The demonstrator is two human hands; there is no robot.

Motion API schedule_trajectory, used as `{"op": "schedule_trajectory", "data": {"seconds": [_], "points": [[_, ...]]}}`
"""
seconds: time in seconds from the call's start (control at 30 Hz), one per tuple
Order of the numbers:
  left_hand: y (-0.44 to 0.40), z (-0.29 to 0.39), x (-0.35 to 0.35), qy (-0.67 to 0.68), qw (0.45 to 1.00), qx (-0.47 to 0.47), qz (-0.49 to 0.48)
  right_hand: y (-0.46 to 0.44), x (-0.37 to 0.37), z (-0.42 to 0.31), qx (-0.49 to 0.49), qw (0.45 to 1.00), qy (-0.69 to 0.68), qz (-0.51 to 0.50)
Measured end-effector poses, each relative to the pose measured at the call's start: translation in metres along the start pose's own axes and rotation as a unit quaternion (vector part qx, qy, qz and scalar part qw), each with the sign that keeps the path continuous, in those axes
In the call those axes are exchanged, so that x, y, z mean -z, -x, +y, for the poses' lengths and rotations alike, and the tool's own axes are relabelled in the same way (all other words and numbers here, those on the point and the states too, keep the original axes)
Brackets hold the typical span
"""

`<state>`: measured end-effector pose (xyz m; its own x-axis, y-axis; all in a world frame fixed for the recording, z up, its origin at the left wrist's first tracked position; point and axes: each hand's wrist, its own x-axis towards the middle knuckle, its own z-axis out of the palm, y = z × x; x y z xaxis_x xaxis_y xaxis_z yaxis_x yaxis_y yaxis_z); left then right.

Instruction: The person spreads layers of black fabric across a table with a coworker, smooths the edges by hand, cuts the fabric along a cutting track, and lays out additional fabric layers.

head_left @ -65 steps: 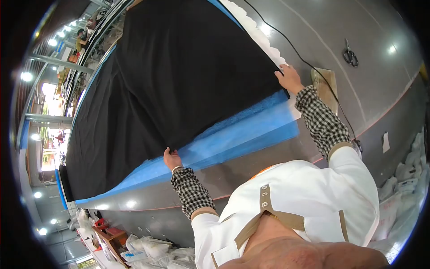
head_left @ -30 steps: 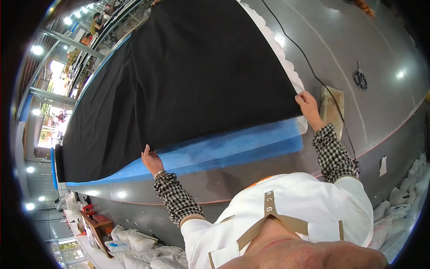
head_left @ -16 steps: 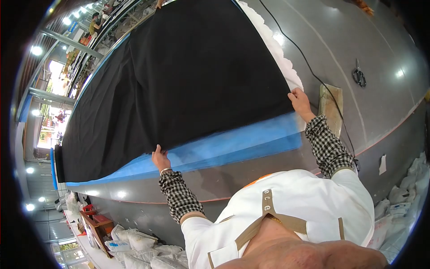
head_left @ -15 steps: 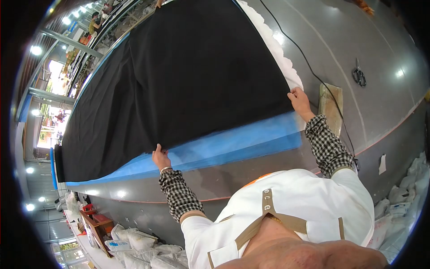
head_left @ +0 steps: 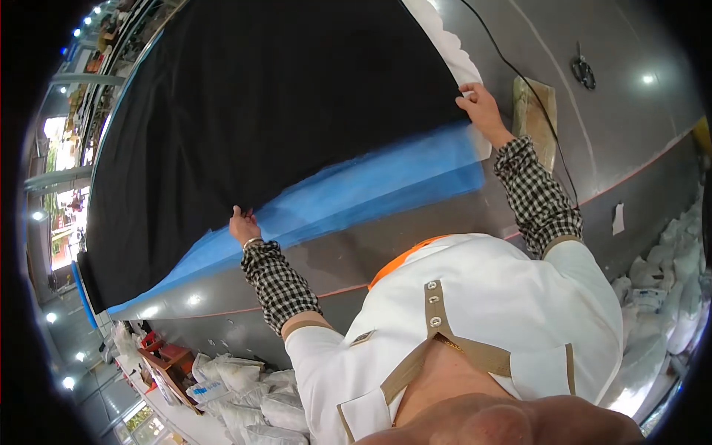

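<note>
A wide black cloth (head_left: pixel 297 96) covers much of the grey table (head_left: pixel 356 256), with soft folds on its left side. Blue sheeting (head_left: pixel 386 174) shows below its near edge, and white scalloped paper (head_left: pixel 454 48) runs along its right edge. My left hand (head_left: pixel 243 225) pinches the near edge of the cloth left of centre. At the cloth's right corner, my right hand (head_left: pixel 482 110) holds the edge between thumb and fingers, over the white paper. Both forearms wear checked sleeves.
Black scissors (head_left: pixel 583 71) lie at the upper right. A dark cable (head_left: pixel 512 65) crosses a wrapped flat block (head_left: pixel 535 122) beside my right hand. Plastic-wrapped bundles (head_left: pixel 245 386) and a red-brown box (head_left: pixel 172 360) are beyond the table's near edge; more bags (head_left: pixel 653 297) are at right.
The view has shifted, so the table's contents sit higher in it. Both hands still grip the cloth; its near edge has drawn back between them, uncovering more blue sheeting.
</note>
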<state>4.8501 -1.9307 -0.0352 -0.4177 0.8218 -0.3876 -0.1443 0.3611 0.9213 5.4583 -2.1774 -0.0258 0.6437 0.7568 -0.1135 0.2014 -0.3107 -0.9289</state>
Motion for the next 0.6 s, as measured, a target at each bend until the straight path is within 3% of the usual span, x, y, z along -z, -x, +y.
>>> {"op": "schedule_trajectory", "data": {"seconds": [0.23,0.6], "points": [[-0.008,-0.008,0.003,-0.029,0.999,-0.019,0.016,-0.002,0.003,-0.005,0.007,0.993,-0.115,-0.02],[0.008,-0.003,-0.009,-0.155,0.985,-0.044,0.064,-0.002,-0.001,0.022,0.027,0.999,0.014,-0.023]]}}
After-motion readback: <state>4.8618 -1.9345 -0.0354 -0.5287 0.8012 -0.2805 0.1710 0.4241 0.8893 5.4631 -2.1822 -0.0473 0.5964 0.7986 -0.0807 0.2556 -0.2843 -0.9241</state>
